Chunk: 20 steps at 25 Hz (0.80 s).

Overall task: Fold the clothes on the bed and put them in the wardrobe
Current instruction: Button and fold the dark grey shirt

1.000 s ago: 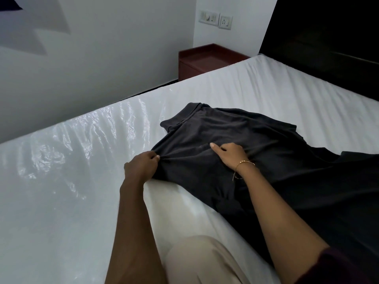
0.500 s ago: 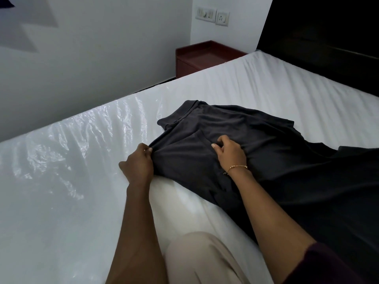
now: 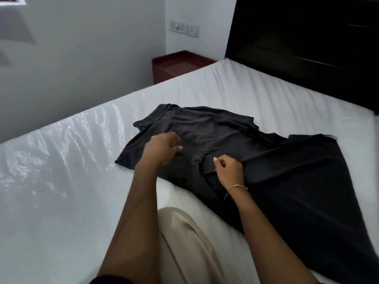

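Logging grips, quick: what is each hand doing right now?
Left hand: blurred above the dark garment; grip cannot be told.
Right hand: pinches the garment.

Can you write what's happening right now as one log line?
stage: folding | dark garment on bed | left hand over cloth, grip unclear | right hand pinches cloth

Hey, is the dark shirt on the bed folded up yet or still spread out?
Mostly spread out. The dark shirt lies across the bed, with only its near sleeve edge bunched where the right hand pinches it.
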Motion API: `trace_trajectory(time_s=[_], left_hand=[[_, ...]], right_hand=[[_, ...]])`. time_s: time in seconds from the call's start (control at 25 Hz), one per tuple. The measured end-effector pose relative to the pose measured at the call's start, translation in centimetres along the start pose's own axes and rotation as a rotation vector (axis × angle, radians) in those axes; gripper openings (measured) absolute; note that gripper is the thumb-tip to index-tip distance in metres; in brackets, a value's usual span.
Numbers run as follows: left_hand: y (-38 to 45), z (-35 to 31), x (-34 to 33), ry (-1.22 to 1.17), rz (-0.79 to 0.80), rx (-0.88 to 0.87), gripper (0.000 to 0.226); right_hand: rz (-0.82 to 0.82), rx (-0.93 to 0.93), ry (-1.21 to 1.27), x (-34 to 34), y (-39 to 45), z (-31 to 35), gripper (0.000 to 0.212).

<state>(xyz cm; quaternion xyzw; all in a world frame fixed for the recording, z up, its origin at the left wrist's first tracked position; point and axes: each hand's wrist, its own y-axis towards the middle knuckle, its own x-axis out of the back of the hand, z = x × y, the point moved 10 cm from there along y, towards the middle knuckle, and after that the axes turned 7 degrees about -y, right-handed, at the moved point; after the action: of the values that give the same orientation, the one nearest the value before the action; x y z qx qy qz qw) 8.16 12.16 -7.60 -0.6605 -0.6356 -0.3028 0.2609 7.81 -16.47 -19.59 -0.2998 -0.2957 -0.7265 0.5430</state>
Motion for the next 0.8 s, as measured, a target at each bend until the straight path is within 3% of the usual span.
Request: trace_trajectory(time_s=[0.08, 0.16, 0.24, 0.32, 0.48, 0.68, 0.8], left_hand=[[-0.4, -3.9, -4.9, 0.145, 0.217, -0.085, 0.012], [-1.2, -5.4, -9.4, 0.3, 0.396, -0.089, 0.013], [-1.8, -5.7, -12.8, 0.453, 0.54, -0.133, 0.028], [-2.5, -5.4, -15.2, 0.609, 0.644, -0.249, 0.044], [-2.9, -4.5, -15.6, 0.684, 0.681, -0.294, 0.045], [-2.8, -3.9, -14.8, 0.736, 0.634, -0.21, 0.04], [-3.1, -3.8, -14.6, 0.742, 0.64, -0.117, 0.043]], right_hand=[[0.075, 0.015, -0.015, 0.6, -1.9, -1.0, 0.053], [0.273, 0.014, 0.002, 0.1, -4.4, -1.8, 0.054], [0.471, 0.033, -0.001, 0.1, -7.0, -2.0, 0.051], [0.565, 0.092, -0.136, 0.4, -8.4, -2.2, 0.055], [0.598, 0.214, -0.432, 0.3, -9.8, -3.1, 0.037], [0.679, 0.017, -0.193, 2.8, -10.7, -6.0, 0.029], [0.667, 0.008, -0.185, 3.8, -10.9, -6.5, 0.039]])
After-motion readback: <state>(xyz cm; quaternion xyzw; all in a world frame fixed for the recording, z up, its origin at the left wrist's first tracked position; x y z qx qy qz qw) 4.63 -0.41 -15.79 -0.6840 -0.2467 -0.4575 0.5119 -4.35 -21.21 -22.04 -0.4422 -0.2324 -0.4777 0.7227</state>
